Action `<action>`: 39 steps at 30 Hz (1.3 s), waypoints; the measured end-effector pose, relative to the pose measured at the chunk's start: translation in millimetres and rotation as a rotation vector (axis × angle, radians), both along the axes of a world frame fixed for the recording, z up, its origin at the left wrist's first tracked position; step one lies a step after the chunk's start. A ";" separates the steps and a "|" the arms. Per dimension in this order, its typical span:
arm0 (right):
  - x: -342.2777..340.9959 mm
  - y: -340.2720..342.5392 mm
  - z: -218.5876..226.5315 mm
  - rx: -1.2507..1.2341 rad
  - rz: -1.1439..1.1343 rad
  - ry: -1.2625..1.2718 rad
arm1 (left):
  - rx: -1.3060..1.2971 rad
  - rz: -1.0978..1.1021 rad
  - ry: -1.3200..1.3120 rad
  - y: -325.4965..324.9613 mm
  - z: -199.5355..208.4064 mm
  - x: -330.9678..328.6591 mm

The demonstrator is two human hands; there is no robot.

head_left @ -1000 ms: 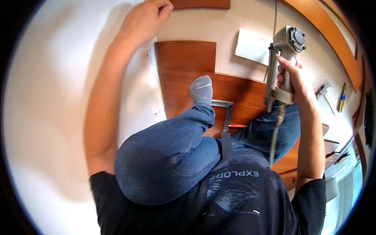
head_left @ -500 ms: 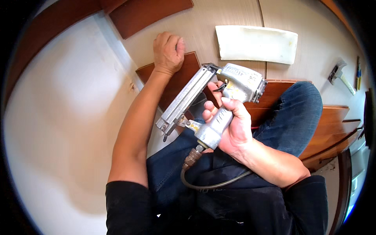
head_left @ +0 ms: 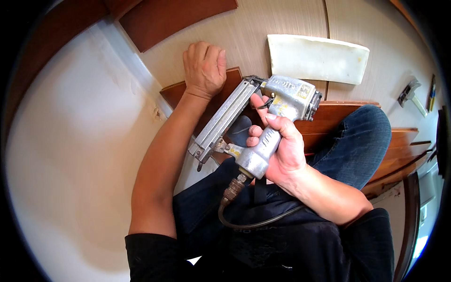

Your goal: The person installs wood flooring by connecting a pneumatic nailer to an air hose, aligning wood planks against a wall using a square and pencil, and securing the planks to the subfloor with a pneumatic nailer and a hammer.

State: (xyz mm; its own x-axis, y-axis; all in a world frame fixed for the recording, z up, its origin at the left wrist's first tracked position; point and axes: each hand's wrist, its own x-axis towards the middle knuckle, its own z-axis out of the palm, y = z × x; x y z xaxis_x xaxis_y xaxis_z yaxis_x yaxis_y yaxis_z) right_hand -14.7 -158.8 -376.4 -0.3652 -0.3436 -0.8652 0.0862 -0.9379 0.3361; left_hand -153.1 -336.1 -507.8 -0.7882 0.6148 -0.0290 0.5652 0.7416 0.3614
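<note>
My right hand (head_left: 289, 145) is wrapped round the grip of a silver pneumatic nail gun (head_left: 265, 148), index finger at the trigger. The gun lies tilted above my lap, its long magazine pointing down to the left and its head to the upper right. An air hose (head_left: 239, 225) runs from the brown coupling at the handle's end. My left hand (head_left: 205, 68) is curled closed, knuckles forward, at the far end of a reddish-brown wooden plank (head_left: 230, 84). Its fingertips are turned under, so anything inside is hidden.
A white curved block (head_left: 317, 58) lies on the pale wood-grain floor beyond the gun. A hammer (head_left: 411, 97) and a slim tool (head_left: 431, 93) lie at the far right. Brown planks (head_left: 394, 141) are by my bent right knee; another brown board (head_left: 178, 19) lies at the far left.
The floor, block and boards have shifted slightly in view. Both hands keep nearly the same pose, with the nail gun still in my right hand.
</note>
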 end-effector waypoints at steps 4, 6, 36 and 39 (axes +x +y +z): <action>-12.7 6.9 13.6 0.027 0.103 -0.067 | -0.038 -0.007 -0.006 2.7 7.0 4.3; -16.2 10.0 15.5 0.027 0.120 -0.073 | -0.050 -0.015 0.001 2.9 6.5 6.5; -4.6 2.3 6.8 0.014 0.168 -0.195 | -0.073 -0.050 0.027 0.5 -13.6 0.6; 0.1 1.0 13.0 0.026 0.200 -0.221 | -0.048 -0.045 0.031 0.4 -14.2 3.4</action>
State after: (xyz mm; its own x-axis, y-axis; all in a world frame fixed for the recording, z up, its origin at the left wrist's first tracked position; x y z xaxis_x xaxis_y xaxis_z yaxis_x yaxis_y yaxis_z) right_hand -14.7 -157.8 -363.4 -0.0945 -0.3669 -0.9254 0.1978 -0.9180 0.3438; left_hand -149.7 -335.7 -522.0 -0.7605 0.6483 -0.0352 0.6091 0.7311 0.3074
